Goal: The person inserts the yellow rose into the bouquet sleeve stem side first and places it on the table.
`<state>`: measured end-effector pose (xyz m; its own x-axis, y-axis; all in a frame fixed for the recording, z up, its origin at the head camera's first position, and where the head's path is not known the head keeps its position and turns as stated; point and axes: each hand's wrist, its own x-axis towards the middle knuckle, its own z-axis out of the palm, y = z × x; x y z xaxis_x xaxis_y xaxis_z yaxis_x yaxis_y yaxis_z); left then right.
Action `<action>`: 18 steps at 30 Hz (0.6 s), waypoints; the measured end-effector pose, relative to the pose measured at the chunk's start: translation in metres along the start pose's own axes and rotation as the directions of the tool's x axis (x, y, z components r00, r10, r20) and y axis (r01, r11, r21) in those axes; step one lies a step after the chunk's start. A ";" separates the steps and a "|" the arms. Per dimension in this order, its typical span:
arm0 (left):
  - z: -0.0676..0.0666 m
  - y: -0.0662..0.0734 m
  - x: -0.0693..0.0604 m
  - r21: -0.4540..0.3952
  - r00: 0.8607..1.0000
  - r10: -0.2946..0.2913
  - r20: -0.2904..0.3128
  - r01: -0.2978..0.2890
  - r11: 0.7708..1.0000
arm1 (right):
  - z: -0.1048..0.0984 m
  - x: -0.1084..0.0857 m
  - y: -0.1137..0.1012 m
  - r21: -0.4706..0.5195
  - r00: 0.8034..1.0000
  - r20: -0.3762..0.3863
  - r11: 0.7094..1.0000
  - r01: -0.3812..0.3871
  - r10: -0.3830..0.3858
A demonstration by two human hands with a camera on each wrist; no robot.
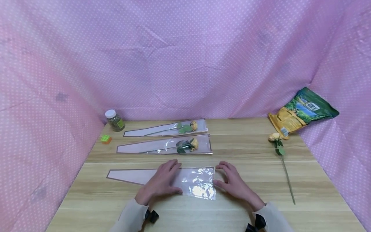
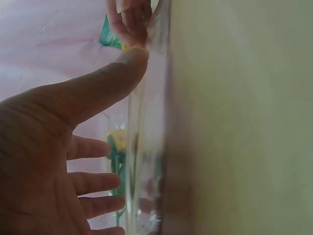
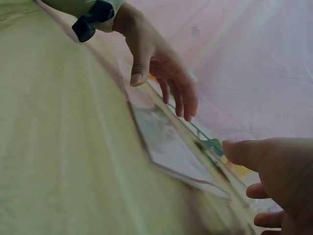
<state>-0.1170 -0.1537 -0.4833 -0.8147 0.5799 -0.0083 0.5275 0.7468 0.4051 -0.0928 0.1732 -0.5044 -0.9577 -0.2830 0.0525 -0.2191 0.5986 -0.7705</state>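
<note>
A clear flower sleeve (image 1: 198, 182) with a dark border lies flat in front of me, its wide end to the right. Over its middle is my left hand (image 1: 162, 178), fingers spread and relaxed; whether it touches the film I cannot tell. Beside the wide end my right hand (image 1: 234, 183) has its thumb and fingers apart, close to the edge and holding nothing. In the right wrist view the left hand (image 3: 164, 73) appears above the sleeve (image 3: 166, 142), fingers pointing down. The left wrist view shows the left hand's thumb and fingers (image 2: 95, 183) stretched out.
Behind lie two sleeves, each with a yellow rose (image 1: 193, 144) (image 1: 193, 125) inside. A loose rose (image 1: 279, 149) lies at the right, near a green and yellow bag (image 1: 304, 111). A white-lidded jar (image 1: 115, 120) and small green and orange blocks (image 1: 105, 139) stand at the left.
</note>
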 end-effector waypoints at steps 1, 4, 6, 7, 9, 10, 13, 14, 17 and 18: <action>0.002 0.001 -0.002 -0.004 1.000 0.005 0.004 -0.005 1.000 | 0.001 -0.003 0.001 -0.022 1.000 0.009 1.000 0.017 -0.017; 0.005 0.004 -0.007 -0.011 1.000 0.013 0.012 -0.013 1.000 | 0.005 -0.011 0.002 -0.097 0.997 0.038 0.993 0.065 -0.061; 0.007 0.008 -0.009 -0.004 1.000 0.015 0.026 -0.015 1.000 | 0.008 -0.015 0.003 -0.140 0.995 0.060 0.987 0.083 -0.076; 0.008 0.010 -0.010 -0.007 0.999 0.014 0.040 -0.014 1.000 | 0.009 -0.016 0.003 -0.156 0.995 0.071 0.984 0.087 -0.076; 0.009 0.017 -0.011 -0.009 0.997 0.012 0.080 -0.011 1.000 | 0.010 -0.018 0.002 -0.168 0.994 0.088 0.982 0.084 -0.070; 0.010 0.020 -0.012 -0.009 0.995 0.009 0.104 -0.008 1.000 | 0.010 -0.019 0.002 -0.168 0.994 0.093 0.983 0.081 -0.066; 0.014 0.030 -0.012 -0.001 0.984 -0.004 0.177 0.005 1.000 | 0.010 -0.021 0.001 -0.177 0.993 0.094 0.981 0.082 -0.066; 0.015 0.032 -0.011 0.005 0.981 -0.011 0.195 0.010 1.000 | 0.010 -0.021 0.001 -0.183 0.993 0.093 0.980 0.083 -0.067; 0.019 0.036 -0.009 0.034 0.973 -0.030 0.229 0.023 0.999 | 0.010 -0.021 0.002 -0.192 0.994 0.099 0.979 0.069 -0.050; 0.019 0.037 -0.009 0.041 0.972 -0.036 0.233 0.027 0.999 | 0.011 -0.021 0.002 -0.194 0.994 0.103 0.979 0.061 -0.041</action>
<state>-0.0857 -0.1248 -0.4856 -0.7542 0.6127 -0.2360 0.5146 0.7749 0.3671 -0.0708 0.1719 -0.5136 -0.9234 -0.3833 0.0183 -0.3090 0.7145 -0.6277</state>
